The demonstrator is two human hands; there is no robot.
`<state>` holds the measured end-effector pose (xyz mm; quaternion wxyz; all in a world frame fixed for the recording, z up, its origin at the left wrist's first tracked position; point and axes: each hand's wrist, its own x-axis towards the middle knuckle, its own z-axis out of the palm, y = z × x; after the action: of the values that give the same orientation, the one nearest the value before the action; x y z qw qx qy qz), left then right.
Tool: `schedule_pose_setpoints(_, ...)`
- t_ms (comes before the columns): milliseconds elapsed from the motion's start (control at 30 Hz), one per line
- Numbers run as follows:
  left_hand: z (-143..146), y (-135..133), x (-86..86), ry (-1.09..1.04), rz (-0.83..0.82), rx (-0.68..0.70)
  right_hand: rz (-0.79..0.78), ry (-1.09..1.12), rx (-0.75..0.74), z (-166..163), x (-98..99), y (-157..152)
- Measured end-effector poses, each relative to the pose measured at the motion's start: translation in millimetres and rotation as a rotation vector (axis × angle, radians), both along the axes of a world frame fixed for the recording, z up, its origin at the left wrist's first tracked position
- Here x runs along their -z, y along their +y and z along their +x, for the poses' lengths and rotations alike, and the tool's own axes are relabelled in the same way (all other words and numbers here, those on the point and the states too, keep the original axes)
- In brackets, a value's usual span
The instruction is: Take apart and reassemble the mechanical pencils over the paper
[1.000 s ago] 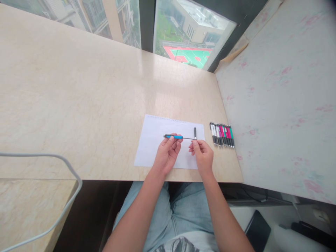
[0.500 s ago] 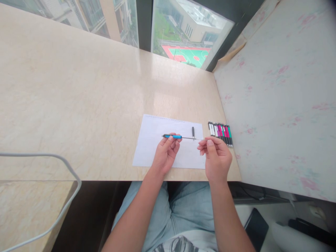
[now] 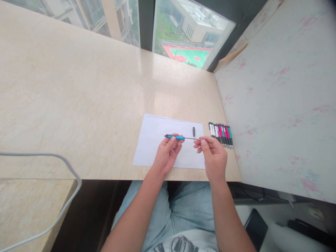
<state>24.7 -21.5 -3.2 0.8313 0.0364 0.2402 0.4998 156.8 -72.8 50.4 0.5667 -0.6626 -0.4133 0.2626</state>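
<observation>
Head view: we are clamping the blue pen barrel (image 3: 179, 137) between thumb and fingers of our left hand (image 3: 168, 154). Its thin refill (image 3: 189, 138) is pointing at our right hand (image 3: 215, 157), whose fingertips are reaching its tip; we cannot tell whether they are gripping. We are seemingly working midway: the black grip (image 3: 194, 131) is already off, lying on the paper (image 3: 152, 140) just beyond the right fingertips, parts remaining unjoined. Whole-looking pens (image 3: 222, 131) are lying beyond that hand, rightward.

Cream marbled counter (image 3: 78, 105) beside a dark-framed window (image 3: 146, 28)
Daylight gleams softly across it; outside lie buildings (image 3: 196, 21) and a green-and-red sports court (image 3: 189, 55); a pale, pink-flowered wall (image 3: 273, 105) borders the right side.
</observation>
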Motion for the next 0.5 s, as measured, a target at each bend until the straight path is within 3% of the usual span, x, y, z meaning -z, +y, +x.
schedule_pose_setpoints(500,0.2,-1.8,-0.2,0.037,0.052,0.045,-0.020,-0.009,-0.046,-8.2,0.1,2.6)
